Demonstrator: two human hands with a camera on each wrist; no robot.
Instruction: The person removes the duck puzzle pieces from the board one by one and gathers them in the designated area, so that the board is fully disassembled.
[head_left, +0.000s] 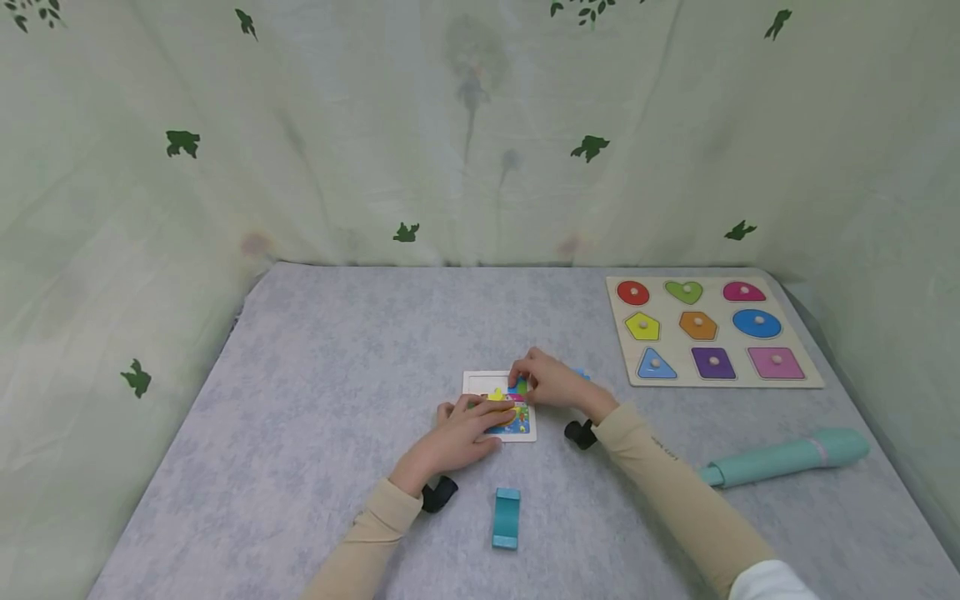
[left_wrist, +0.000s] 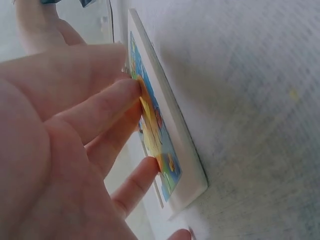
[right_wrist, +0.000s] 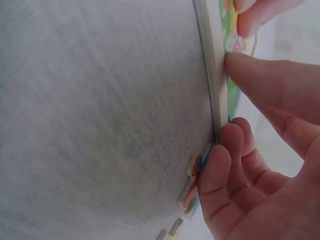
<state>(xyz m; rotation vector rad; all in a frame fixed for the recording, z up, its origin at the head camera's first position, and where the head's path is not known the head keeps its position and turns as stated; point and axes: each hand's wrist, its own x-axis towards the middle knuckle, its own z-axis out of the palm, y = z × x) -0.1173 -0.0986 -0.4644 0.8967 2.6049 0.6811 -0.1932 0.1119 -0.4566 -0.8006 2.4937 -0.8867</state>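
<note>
A small jigsaw puzzle in a white frame [head_left: 530, 434] lies on the table, partly filled with brightly coloured pieces. My left hand [head_left: 459, 435] reaches over its lower left, and its outstretched fingertips rest on a yellow-orange part of the picture [left_wrist: 151, 127]. At the upper right corner my right hand [head_left: 553, 383] pinches a green and blue puzzle piece [head_left: 522, 386] between thumb and bent fingers. The right wrist view has that thumb right at the frame's edge [right_wrist: 216, 75]. Loose puzzle pieces [right_wrist: 190, 187] lie beside the frame, mostly hidden behind the right hand in the head view.
A wooden shape board [head_left: 715, 332] with knobbed pieces lies at the back right. In front of it is a rolled teal object [head_left: 787, 458]. A small teal holder [head_left: 506, 518] stands near the front, between the forearms. A pale cloth [head_left: 480, 133] hangs behind the table.
</note>
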